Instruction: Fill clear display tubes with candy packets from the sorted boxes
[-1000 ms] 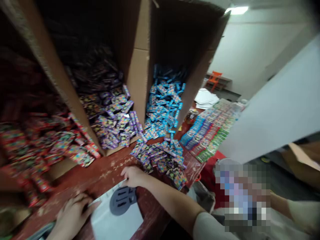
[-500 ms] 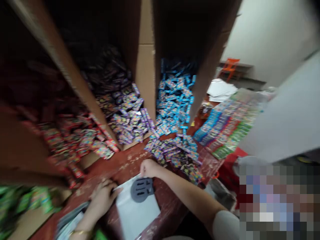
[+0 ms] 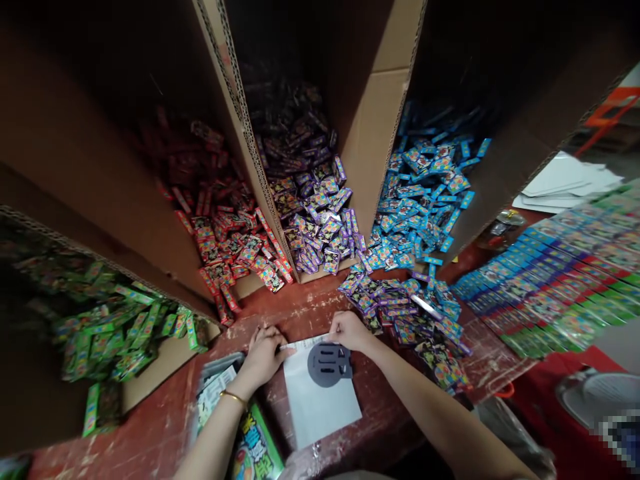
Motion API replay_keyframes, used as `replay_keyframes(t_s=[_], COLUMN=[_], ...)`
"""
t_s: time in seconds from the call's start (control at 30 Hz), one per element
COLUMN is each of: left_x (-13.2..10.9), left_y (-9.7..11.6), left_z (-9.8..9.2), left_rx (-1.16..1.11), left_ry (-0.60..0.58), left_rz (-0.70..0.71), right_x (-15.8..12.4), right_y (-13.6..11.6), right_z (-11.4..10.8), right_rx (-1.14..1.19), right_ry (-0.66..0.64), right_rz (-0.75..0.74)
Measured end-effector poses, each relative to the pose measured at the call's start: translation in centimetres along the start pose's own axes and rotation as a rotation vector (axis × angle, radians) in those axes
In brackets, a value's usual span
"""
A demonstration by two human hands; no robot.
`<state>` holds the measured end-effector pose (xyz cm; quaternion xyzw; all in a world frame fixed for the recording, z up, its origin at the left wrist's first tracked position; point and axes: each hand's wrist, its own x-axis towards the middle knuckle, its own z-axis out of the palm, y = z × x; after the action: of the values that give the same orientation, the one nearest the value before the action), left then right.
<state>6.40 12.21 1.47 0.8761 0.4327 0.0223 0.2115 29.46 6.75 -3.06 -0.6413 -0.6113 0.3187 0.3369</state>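
Pinching flat white rectangular sheet [image 3: 320, 413] at top right corner: right hand [image 3: 349, 331]. Left hand [image 3: 263, 353] bends at top left corner, grip unclear. Sheet lies spread on scuffed red tabletop [image 3: 163, 408]; edge handling looks unfinished.

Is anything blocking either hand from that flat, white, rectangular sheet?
Nothing visible: the bare left hand meets the flat white rectangular sheet at its far left corner, the bare right hand at its far right.

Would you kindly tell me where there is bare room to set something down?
The red tabletop is bare between the left hand and red packets, left of the grey tray, and right of the white sheet. Purple and blue packets crowd it beside the right hand.
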Motion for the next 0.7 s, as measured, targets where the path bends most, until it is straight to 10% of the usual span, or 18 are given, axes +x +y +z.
replay_keyframes(t_s=[0.7], left_x=[-0.2], left_y=[-0.2], left_z=[0.1], left_rx=[-0.035], left_ry=[0.022], left_rz=[-0.025], right_x=[-0.2], right_y=[-0.4], right_z=[-0.9], right_rx=[0.258], right_ry=[0.056], right_rz=[-0.107])
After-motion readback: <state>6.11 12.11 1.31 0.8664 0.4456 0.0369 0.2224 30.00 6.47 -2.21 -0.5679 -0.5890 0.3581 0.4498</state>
